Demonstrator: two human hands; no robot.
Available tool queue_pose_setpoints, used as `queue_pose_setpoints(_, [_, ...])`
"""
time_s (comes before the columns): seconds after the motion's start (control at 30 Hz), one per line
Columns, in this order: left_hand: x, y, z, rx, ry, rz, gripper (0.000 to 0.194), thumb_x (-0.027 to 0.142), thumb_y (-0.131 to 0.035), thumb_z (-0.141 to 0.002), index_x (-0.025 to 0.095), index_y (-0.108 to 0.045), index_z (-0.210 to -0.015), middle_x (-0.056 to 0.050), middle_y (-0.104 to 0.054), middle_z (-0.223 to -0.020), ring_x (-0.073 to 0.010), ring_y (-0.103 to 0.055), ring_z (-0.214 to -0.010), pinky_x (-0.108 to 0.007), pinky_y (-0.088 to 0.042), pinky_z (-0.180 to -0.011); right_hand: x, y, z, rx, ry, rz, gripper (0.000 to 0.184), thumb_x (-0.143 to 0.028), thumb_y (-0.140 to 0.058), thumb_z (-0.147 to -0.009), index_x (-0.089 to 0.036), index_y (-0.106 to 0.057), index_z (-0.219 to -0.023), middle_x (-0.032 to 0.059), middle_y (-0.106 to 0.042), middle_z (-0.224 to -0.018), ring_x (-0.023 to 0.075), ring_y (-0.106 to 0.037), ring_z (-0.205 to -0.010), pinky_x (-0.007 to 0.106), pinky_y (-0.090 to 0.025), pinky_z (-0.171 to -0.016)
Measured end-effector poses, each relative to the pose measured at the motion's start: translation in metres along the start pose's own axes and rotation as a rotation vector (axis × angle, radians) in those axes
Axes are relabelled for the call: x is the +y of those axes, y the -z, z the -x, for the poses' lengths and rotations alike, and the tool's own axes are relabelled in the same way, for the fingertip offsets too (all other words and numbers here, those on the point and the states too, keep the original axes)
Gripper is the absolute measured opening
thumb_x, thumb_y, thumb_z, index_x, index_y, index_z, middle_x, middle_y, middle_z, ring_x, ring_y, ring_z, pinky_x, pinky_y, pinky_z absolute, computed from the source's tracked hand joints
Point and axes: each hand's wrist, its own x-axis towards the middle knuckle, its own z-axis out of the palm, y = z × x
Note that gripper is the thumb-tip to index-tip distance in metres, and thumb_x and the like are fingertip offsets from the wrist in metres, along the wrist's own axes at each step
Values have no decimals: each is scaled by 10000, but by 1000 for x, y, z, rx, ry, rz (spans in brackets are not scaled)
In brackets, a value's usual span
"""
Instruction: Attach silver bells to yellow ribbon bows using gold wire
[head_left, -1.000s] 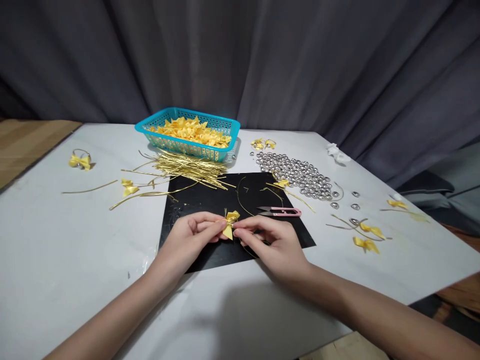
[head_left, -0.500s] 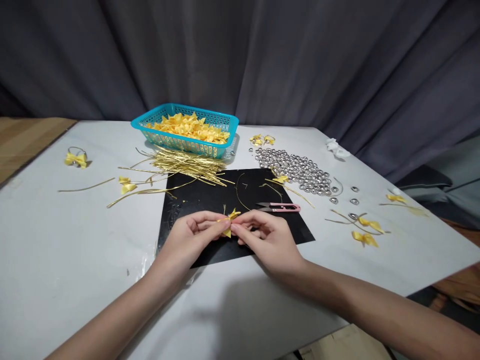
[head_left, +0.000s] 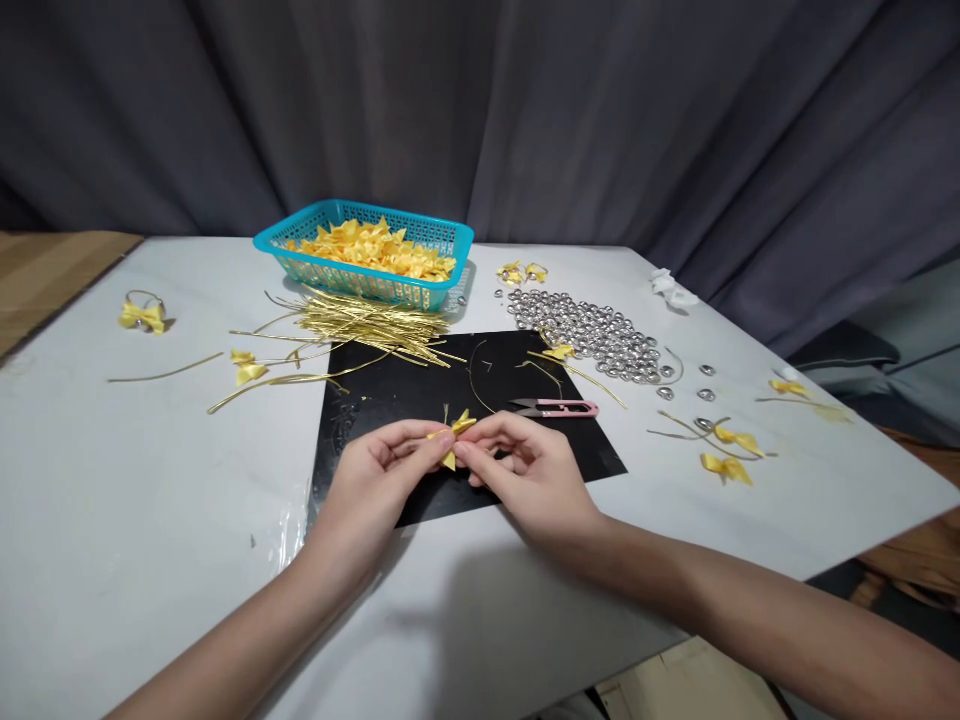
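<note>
Over a black mat (head_left: 405,400), a small yellow ribbon bow (head_left: 463,422) is pinched between my two hands. My left hand (head_left: 394,465) grips its left side with thumb and fingertips. The thumb and fingers of my right hand (head_left: 529,468) press on its right side, the fingertips of both hands nearly meeting. A thin strand (head_left: 446,411) sticks up by the bow; the fingers cover much of the rest. Beyond my right hand, pink-handled thread snips (head_left: 577,409) lie on the mat.
A blue basket (head_left: 259,241) of yellow bows stands at the back, with a pile of gold cords (head_left: 360,325) before it. Silver beads (head_left: 592,335) spread to the right. Loose bows (head_left: 727,468) and cords lie at the right; a looped bow (head_left: 142,315) is far left.
The view has shifted slightly, so everything sits a little further left and up. Both hands keep their pinch on the bow, with hardly any change in the fingers.
</note>
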Motion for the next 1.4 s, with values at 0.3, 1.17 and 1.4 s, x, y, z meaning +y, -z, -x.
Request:
queue_pose_setpoints(0.3, [-1,4,-6,64,-169,39,157,266,-710,-691,144,-637,-757,40,-632,-671,-62,-540,-668,-138,-413,-646,-7,23,-6,-302,78,372,183,-284,-563,-790,-110,-581,-736,-45,-402,-527,19,-288,-450,150,-225,-415])
queue_pose_setpoints(1.17, [-6,-1,0,-73,-214,-46,90,237,-581,-821,159,-555,-783,46,-636,-629,-59,-576,-638,-134,-414,-603,8,22,-9,-85,878,748,78,-183,-640,-782,-111,-611,-798,-4,-631,-675,24,-422,-472,149,-326,-469])
queue_pose_setpoints(1.4, [-8,1,0,-42,-211,-66,102,259,-590,-818,165,-554,-795,51,-638,-630,-60,-582,-659,-136,-418,-634,11,18,-8,-38,910,773,31,-141,-591,-817,-114,-599,-805,5,-664,-713,23,-489,-482,147,-342,-451])
